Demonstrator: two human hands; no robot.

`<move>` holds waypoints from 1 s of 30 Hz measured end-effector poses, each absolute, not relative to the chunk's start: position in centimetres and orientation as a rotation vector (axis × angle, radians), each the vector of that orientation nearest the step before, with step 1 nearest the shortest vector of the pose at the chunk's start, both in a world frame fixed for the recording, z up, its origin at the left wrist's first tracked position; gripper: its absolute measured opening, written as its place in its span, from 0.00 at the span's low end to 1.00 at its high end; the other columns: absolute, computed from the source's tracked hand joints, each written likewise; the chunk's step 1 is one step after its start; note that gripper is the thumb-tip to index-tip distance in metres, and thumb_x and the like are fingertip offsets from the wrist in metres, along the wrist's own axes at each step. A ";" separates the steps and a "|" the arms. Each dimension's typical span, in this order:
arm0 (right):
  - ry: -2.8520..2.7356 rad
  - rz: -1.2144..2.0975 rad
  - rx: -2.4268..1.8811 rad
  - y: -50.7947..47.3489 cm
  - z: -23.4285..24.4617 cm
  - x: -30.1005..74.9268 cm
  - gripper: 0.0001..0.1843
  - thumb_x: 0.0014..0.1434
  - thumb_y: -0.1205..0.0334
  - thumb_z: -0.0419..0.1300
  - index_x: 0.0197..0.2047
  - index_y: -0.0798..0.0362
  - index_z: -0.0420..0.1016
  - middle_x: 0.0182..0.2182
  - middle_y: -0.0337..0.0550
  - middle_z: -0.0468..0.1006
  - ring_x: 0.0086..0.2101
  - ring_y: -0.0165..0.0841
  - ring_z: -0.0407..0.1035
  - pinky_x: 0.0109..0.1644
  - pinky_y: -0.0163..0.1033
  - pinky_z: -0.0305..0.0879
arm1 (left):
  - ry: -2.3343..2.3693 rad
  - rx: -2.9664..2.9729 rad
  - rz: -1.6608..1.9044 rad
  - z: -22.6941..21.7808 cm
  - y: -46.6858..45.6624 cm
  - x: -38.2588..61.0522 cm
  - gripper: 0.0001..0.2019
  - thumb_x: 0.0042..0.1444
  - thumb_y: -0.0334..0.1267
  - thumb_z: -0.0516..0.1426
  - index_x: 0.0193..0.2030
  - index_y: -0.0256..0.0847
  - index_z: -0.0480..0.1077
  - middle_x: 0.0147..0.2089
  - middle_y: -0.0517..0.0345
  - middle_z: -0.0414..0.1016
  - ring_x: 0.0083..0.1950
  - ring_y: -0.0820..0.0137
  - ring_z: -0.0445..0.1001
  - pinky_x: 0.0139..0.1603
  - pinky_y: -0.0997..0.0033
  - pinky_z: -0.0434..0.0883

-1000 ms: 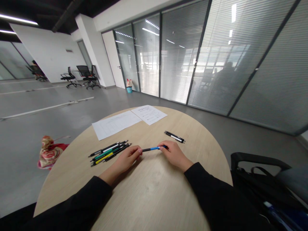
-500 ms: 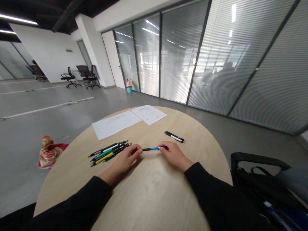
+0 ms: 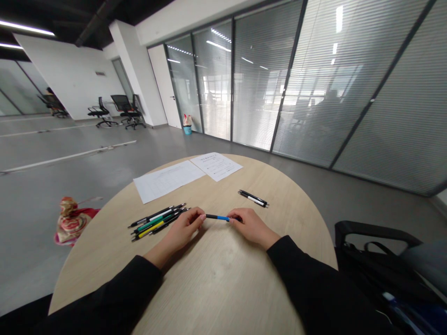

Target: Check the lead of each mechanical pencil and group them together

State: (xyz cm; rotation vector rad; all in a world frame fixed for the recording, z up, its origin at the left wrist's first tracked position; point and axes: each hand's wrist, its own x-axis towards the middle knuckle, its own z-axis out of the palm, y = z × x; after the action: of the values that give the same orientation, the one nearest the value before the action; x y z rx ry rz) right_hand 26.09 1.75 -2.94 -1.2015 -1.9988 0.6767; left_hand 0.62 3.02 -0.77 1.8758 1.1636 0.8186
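A blue and black pen (image 3: 217, 217) spans the gap between my two hands, low over the wooden table. Its black end is pinched in the fingertips of my left hand (image 3: 186, 229). My right hand (image 3: 252, 224) grips the blue end, and its fingers hide that tip. Just left of my left hand lies a loose bunch of pens (image 3: 159, 222) in black, white, green and yellow. Beyond my right hand, two pens (image 3: 253, 198), one black and one black and white, lie side by side.
Two printed paper sheets, a left one (image 3: 169, 180) and a right one (image 3: 216, 166), lie at the round table's (image 3: 216, 288) far side. A black chair (image 3: 379, 232) holding a dark bag stands at the right. A red and gold bundle (image 3: 71, 221) is on the floor at left.
The pen has tilted a little, its right end now slightly lower than before. My right hand has dipped and shifted slightly around that end; my left hand barely moved.
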 end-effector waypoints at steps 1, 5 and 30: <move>-1.993 0.683 -1.203 1.7 -2.9 26.1 0.09 0.62 0.67 0.61 0.43 0.52 0.82 0.36 0.43 0.83 0.36 0.34 0.74 0.42 0.37 0.65 | 1.159 1.878 0.818 -0.8 3.1 0.6 0.17 0.63 0.53 0.55 0.36 0.40 0.68 0.26 0.63 0.66 0.28 0.71 0.63 0.30 0.71 0.61; -1.984 0.726 -1.208 1.5 -2.7 26.0 0.09 0.62 0.67 0.60 0.43 0.52 0.81 0.34 0.42 0.82 0.33 0.33 0.73 0.39 0.36 0.64 | 1.153 1.859 0.826 -1.3 3.4 0.4 0.17 0.63 0.53 0.55 0.37 0.40 0.68 0.27 0.63 0.65 0.28 0.71 0.64 0.31 0.71 0.61; -2.439 0.240 -1.011 -2.2 -1.2 22.5 0.11 0.64 0.67 0.59 0.49 0.51 0.76 0.41 0.45 0.75 0.41 0.36 0.70 0.45 0.38 0.63 | 1.010 1.493 0.955 -0.4 2.6 1.5 0.18 0.57 0.53 0.62 0.36 0.38 0.73 0.28 0.61 0.67 0.28 0.73 0.63 0.30 0.72 0.62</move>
State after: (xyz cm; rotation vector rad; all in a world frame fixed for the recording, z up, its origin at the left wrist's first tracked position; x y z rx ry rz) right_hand 22.50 -2.20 -1.24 -1.0115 -2.4389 0.2404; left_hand 1.49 2.60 -0.43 1.4934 1.0095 0.9550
